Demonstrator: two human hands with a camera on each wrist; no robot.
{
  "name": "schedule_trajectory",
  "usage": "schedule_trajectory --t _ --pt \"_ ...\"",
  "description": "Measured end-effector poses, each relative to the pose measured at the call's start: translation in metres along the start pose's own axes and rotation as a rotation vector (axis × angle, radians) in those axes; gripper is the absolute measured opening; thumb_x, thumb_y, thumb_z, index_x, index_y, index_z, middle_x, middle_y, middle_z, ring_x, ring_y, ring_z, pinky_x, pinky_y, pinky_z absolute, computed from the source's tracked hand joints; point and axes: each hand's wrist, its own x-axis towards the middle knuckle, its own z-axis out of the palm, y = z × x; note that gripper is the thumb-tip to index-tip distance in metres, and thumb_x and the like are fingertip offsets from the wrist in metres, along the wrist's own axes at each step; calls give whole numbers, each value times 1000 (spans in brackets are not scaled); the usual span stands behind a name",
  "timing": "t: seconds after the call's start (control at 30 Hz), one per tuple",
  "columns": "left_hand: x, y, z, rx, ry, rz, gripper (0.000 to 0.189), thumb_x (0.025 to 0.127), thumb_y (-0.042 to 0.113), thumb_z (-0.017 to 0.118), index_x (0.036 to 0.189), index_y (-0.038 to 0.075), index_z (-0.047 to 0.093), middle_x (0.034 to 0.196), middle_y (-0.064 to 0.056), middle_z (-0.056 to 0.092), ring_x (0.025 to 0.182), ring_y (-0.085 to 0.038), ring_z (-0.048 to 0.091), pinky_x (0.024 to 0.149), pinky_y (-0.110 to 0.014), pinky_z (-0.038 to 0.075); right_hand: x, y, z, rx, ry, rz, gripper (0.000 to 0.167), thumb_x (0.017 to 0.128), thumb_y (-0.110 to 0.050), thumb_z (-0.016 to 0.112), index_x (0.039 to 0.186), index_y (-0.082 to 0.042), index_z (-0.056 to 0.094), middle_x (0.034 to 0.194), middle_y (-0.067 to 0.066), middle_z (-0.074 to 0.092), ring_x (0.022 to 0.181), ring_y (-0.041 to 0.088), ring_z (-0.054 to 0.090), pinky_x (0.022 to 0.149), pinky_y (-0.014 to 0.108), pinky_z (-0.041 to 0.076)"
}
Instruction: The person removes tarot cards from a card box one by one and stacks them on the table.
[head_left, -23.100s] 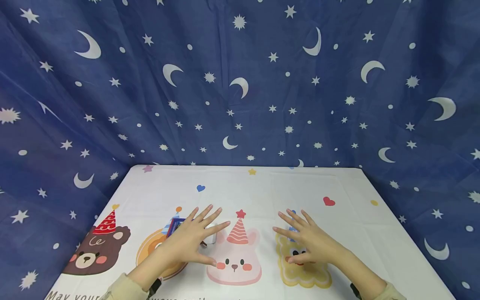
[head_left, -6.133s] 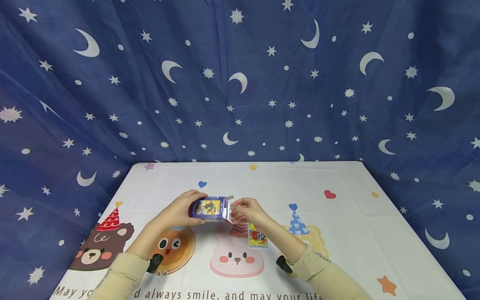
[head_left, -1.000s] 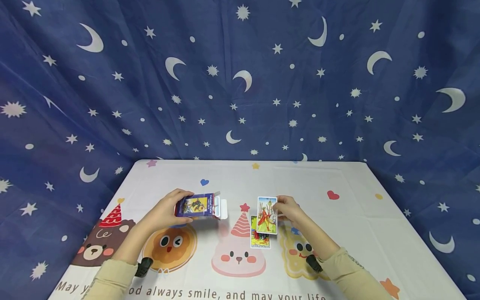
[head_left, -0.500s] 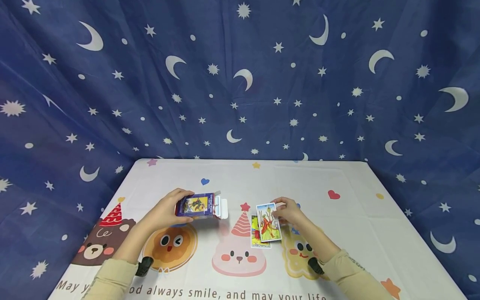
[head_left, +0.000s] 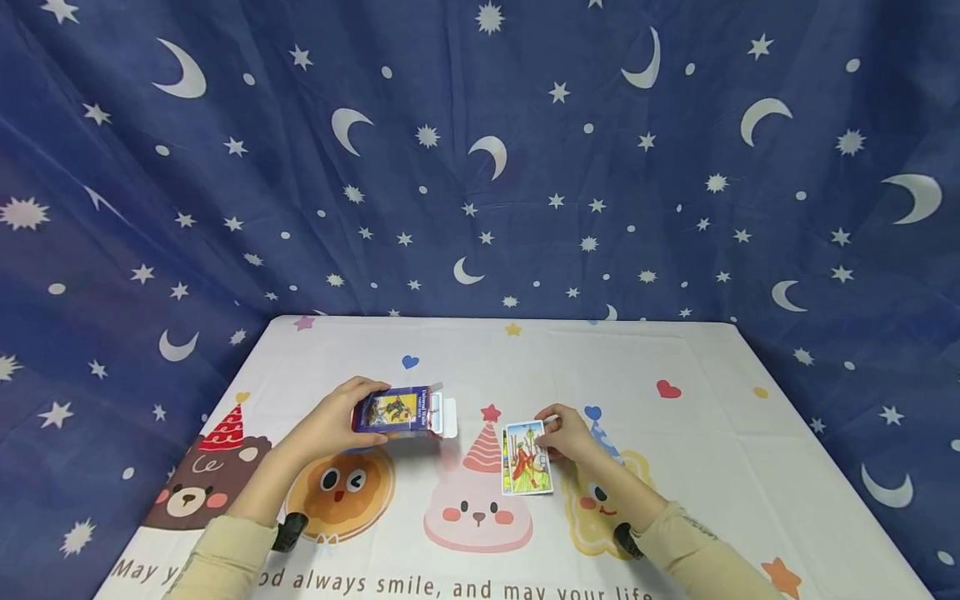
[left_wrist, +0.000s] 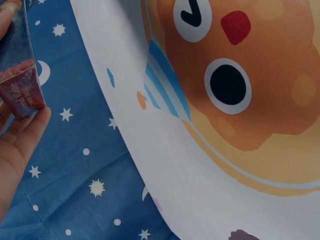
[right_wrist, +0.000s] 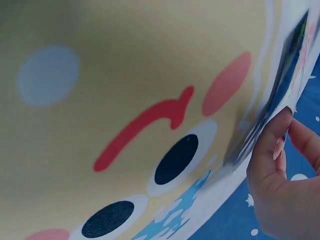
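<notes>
My left hand (head_left: 336, 421) grips a blue tarot card box (head_left: 392, 411) by its closed end, thumb on the near side. The box lies sideways, its white end flap (head_left: 449, 417) open toward the right and card edges showing inside. My right hand (head_left: 567, 434) pinches a tarot card (head_left: 529, 458) with a red-robed figure by its right edge. That card overlaps another card (head_left: 506, 467), of which only a left strip shows. In the right wrist view, thumb and fingers hold the card's edge close over the tablecloth. The left wrist view shows fingers around the box's red end (left_wrist: 22, 92).
A white tablecloth (head_left: 600, 367) with printed cartoon animals and lettering covers the table. Behind it hangs a dark blue curtain (head_left: 480, 167) with moons and stars. The table's far edge runs straight along the curtain.
My right hand has brought the tarot card down and slightly nearer, so it covers most of the card beneath. The left hand and box have stayed put.
</notes>
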Motion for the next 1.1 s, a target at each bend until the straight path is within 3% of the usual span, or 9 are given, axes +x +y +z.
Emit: schedule_trajectory --t 0.23,0.5,0.8,1.1 --pt "0 0 0 -1 -2 -8 70 68 21 84 129 7 53 122 -13 56 109 -30 54 97 -54 46 3 3 4 -113 58 -38 28 73 11 68 98 2 58 62 1 44 47 11 45 42 21 46" --pt "0 0 -1 1 -8 -20 71 68 23 85 129 8 53 122 -12 56 109 -29 54 97 -54 46 7 7 4 -150 44 -47 29 72 7 73 96 2 58 59 2 49 46 11 50 42 21 47" --pt "-2 -2 1 -2 -2 -14 71 68 24 85 129 6 53 123 -12 56 111 -30 53 97 -54 46 8 5 5 -234 9 -82 26 73 5 73 94 -2 60 58 0 46 46 9 44 42 17 41" --pt "-1 0 0 -1 1 -9 71 67 24 85 129 8 53 122 -12 56 111 -30 54 97 -54 46 6 5 7 -253 24 -92 26 73 4 74 94 -1 59 59 1 45 48 10 43 42 17 39"
